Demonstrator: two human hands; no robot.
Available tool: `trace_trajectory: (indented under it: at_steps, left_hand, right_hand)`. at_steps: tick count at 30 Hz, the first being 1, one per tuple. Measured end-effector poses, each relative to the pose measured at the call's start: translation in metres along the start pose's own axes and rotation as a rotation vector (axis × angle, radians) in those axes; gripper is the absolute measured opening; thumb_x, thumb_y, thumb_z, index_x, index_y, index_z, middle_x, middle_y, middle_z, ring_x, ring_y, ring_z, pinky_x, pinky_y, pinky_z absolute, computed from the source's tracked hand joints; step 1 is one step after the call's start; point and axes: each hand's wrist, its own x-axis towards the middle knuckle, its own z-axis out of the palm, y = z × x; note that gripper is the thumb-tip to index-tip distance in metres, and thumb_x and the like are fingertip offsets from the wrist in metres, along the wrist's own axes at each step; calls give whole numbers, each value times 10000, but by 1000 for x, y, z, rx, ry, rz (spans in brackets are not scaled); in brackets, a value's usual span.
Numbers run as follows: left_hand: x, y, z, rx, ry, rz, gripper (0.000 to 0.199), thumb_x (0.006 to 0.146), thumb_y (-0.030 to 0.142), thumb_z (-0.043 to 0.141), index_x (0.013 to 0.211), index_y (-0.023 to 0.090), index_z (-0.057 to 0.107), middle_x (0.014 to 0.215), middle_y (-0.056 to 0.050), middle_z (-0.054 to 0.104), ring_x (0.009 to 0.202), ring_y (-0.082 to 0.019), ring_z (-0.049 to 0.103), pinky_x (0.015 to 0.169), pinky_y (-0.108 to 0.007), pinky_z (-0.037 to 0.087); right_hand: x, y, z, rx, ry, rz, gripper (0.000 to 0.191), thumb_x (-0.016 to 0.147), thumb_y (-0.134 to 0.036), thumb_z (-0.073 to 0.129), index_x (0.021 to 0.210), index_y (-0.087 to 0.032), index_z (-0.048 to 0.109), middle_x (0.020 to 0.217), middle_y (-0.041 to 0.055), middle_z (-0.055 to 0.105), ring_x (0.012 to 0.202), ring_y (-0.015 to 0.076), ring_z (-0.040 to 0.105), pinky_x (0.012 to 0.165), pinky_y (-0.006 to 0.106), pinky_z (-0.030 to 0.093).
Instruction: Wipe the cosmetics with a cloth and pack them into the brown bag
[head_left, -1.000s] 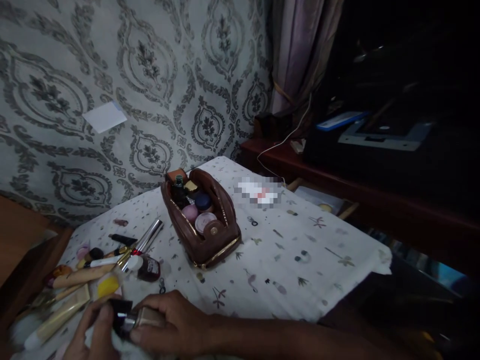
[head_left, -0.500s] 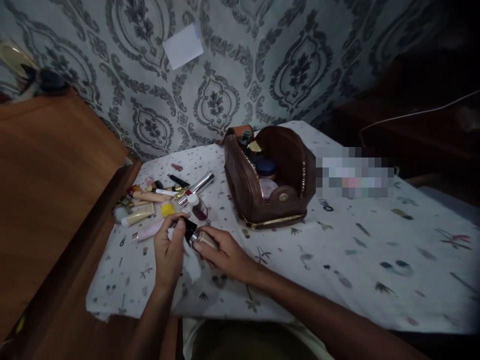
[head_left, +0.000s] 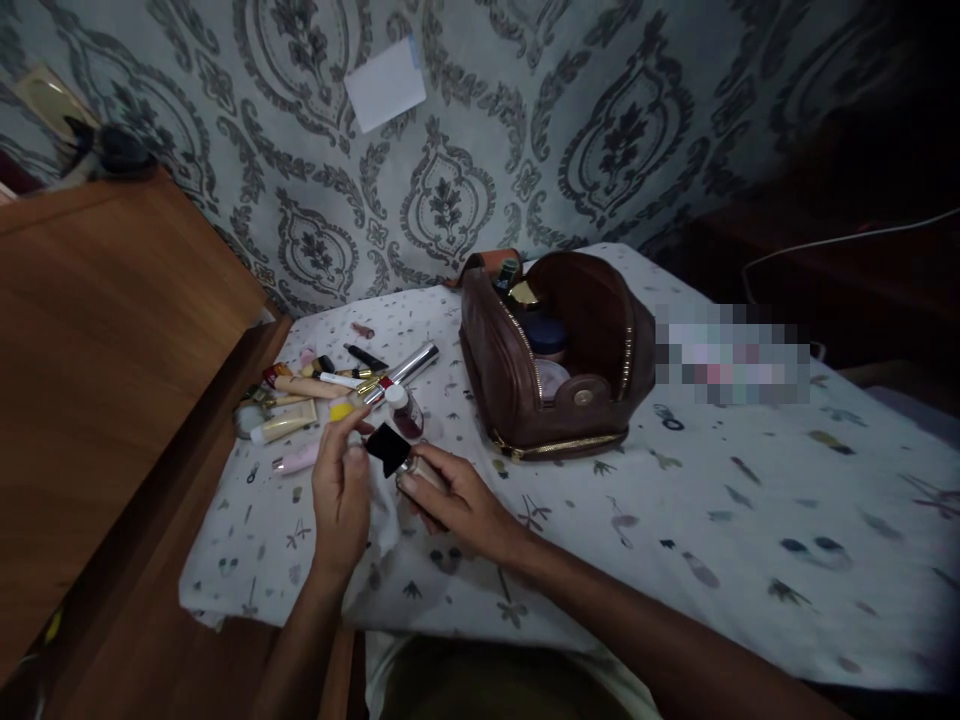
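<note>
My right hand (head_left: 469,505) is wrapped round a foundation bottle (head_left: 430,478) with beige contents, its black cap (head_left: 388,449) tilted up to the left. Beside the cap is my left hand (head_left: 341,490), its thumb and fingers curled and just off the cap. From the left hand hangs a crumpled white wipe (head_left: 386,515), partly hidden by the fingers. Just behind the hands stands a small dark red bottle with a white lid (head_left: 406,415). A pink tube (head_left: 296,458) and a cream tube (head_left: 285,422) lie left of them.
An unzipped brown cosmetic bag (head_left: 487,370) with jars inside stands behind the right hand. Brushes, pencils and a silver tube (head_left: 418,366) lie piled at the back left. A wooden cabinet (head_left: 112,350) borders the patterned tablecloth (head_left: 600,570) on the left.
My left fingers have loosened from the black cap and drawn slightly left. The bottle has turned so that more of its cap shows. The view has shifted slightly.
</note>
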Motion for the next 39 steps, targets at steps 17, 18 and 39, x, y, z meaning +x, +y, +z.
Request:
trace_trajectory:
  at_steps: [17,18,39]
  left_hand:
    - [-9,3,5,-8,-195,-22,366,1024,337,403,1205,200,689,1131,-73,722,1106,-207,632,954,-312,462]
    - [-9,2,4,-25,-199,-35,373,1025,345,398,1204,200,691,1139,-72,721,1117,-206,628,968,-314,457]
    - [-12,5,24,-303,-48,-268,427,1003,493,395,948,193,693,844,-31,668,870,-186,634,750,-275,468]
  right_hand:
    - [-3,3,3,-97,17,-12,323,942,-497,532,1003,-181,538,637,-49,525,492,86,481,477,209,387]
    - [-2,4,2,-82,14,-11,337,936,-515,537,990,-183,538,644,-46,528,491,84,478,473,209,384]
    - [2,8,9,434,-83,236,574,752,-738,645,767,-174,537,493,-55,580,339,78,493,310,167,379]
